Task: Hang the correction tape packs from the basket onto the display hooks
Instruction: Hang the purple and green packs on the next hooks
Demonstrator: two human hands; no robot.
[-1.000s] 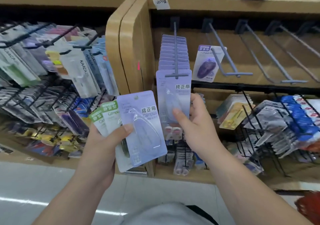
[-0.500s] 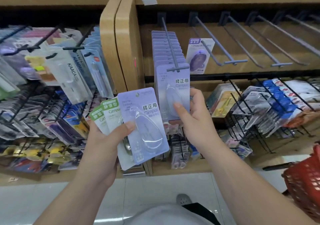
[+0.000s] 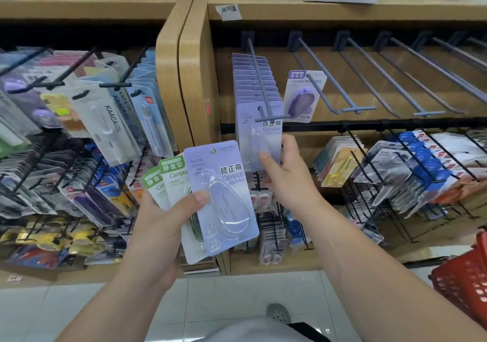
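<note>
My left hand (image 3: 160, 225) grips a fan of correction tape packs: a lilac pack (image 3: 221, 196) in front, two green-topped packs (image 3: 168, 175) behind it. My right hand (image 3: 286, 175) pinches the lower edge of the front lilac pack (image 3: 259, 133), which hangs on the leftmost grey display hook (image 3: 263, 91). Behind that pack a row of several lilac packs fills the same hook. One darker purple pack (image 3: 301, 96) hangs on the hook beside it. The red basket (image 3: 466, 281) stands on the floor at the lower right.
Several bare grey hooks (image 3: 395, 78) run to the right along the wooden back panel. Black wire racks with other stationery (image 3: 411, 173) sit below, and a crowded rack of packs (image 3: 79, 131) fills the left bay. Boxes line the top shelf (image 3: 290, 7).
The view has shifted a little, and more of the red basket shows at the lower right. Both hands keep their holds; my right hand stays on the hanging pack's edge.
</note>
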